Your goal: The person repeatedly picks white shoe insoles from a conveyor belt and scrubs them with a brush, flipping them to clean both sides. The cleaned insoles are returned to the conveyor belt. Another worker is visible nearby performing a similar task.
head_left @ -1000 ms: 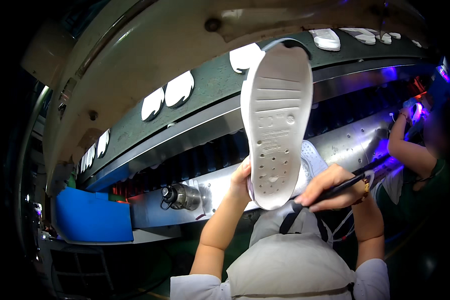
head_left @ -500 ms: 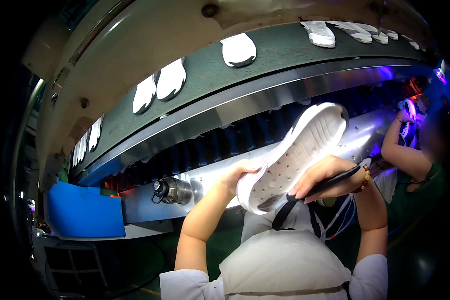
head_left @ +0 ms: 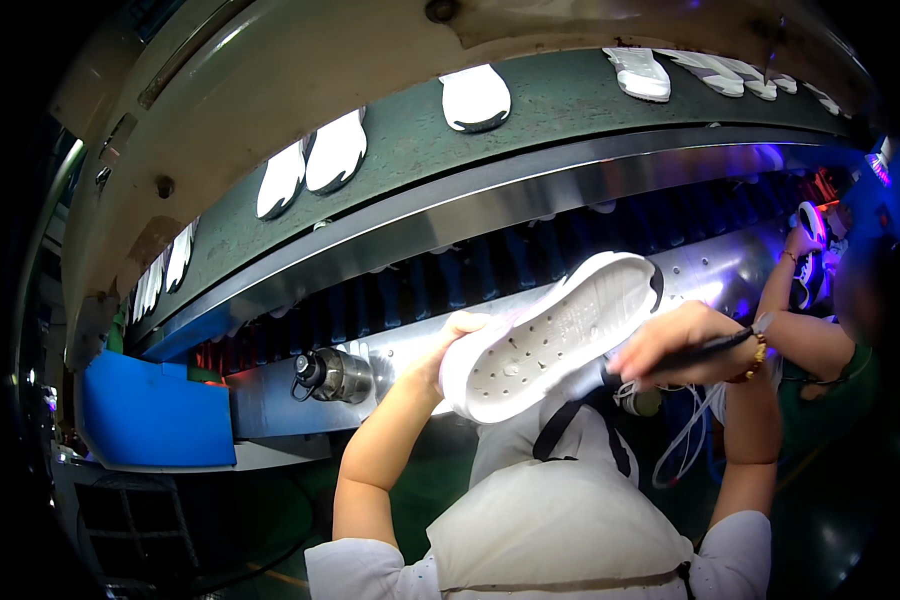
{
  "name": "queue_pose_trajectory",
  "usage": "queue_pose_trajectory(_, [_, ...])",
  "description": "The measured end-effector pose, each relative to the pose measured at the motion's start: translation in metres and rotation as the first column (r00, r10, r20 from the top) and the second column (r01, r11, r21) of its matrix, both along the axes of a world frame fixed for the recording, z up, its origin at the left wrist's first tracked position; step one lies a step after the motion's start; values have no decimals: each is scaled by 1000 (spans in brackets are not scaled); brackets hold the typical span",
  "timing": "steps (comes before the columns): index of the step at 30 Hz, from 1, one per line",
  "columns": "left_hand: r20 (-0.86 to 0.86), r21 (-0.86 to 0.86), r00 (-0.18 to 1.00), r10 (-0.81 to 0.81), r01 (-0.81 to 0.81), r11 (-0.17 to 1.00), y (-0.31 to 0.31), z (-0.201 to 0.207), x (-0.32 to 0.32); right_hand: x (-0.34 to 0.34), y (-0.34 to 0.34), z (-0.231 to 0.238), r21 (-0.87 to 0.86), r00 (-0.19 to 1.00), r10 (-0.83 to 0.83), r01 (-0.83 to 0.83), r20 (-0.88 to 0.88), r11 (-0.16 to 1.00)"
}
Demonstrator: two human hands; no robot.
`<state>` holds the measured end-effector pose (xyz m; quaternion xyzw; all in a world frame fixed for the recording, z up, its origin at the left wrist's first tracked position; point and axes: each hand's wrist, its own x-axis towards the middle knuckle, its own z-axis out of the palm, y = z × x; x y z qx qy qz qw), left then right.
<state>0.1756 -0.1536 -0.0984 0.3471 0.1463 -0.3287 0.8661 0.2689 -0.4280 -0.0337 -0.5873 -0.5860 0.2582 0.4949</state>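
Observation:
My left hand [head_left: 457, 345] grips a white shoe sole [head_left: 560, 335] by its side near the heel, its thumb along the rim. The sole is tilted with its hollow, dotted inner face toward me, and its toe end points up and right. My right hand [head_left: 680, 345] is closed around a black-handled brush [head_left: 705, 352]. The brush tip is blurred by motion and sits just off the sole's lower right edge; whether it touches the sole I cannot tell.
A metal ledge [head_left: 395, 350] runs behind my hands, with a dark bottle [head_left: 332, 377] on it. Beyond is a green conveyor belt [head_left: 400, 150] carrying several white soles [head_left: 476, 98]. A blue box [head_left: 155, 410] stands at left. At right another person's arm [head_left: 805, 335] works under purple light.
The sole has moved down and left in my left hand. My right hand has drawn the brush away from the sole's heel, toward the right.

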Motion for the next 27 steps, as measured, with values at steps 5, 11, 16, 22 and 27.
queue_pose_trajectory(5, [52, 11, 998, -20, 19, 1000, 7, 14, 0, -3, -4, -18, -24, 998, -48, 47, -35, 999])
queue_pose_trajectory(11, [22, 3, 996, 90, -90, 996, 17, 12, -4, -3, -7, -33, 62, 957, -282, 286, -66, 956])
queue_pose_trajectory(16, [40, -212, 961, 272, -258, 943, 25, 8, -7, -23, -3, -15, 126, 979, -205, 201, 19, 971])
queue_pose_trajectory(22, [314, -498, 800, 511, -319, 806, -18, -42, 12, -34, 30, -32, 15, 834, -515, 528, -201, 849])
queue_pose_trajectory(27, [183, -389, 846, 501, -406, 827, -43, -30, 7, -26, 54, -56, -2, 733, -572, 615, -367, 789])
